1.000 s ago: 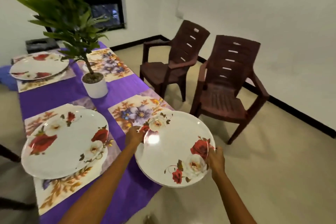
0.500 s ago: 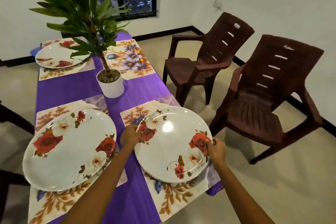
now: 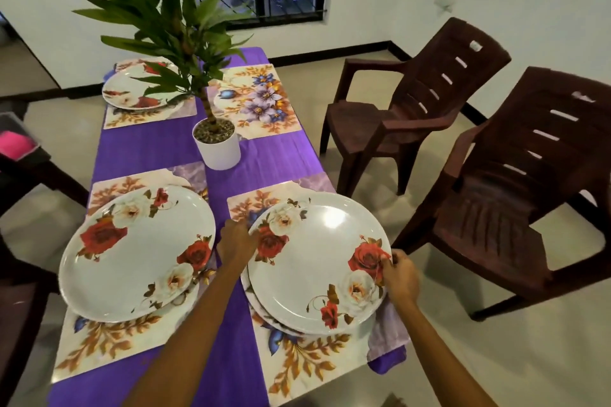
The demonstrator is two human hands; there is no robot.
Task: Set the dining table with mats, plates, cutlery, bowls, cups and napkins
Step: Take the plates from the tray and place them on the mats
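Plates: we see a floral stack on the near right mat.
Left hand: fingers grasp the stack's left rim.
Right hand: fingers pinch its right rim.
Writing: we read none.

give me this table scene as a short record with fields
held: stack of white round rose-print plates, over near right floral mat
left hand: grips stack's left rim
right hand: grips stack's right rim
near left floral mat: one rose-print plate
far left mat: one plate
far right floral mat: no plate
centre: green plant in white pot
cloth: purple tablecloth
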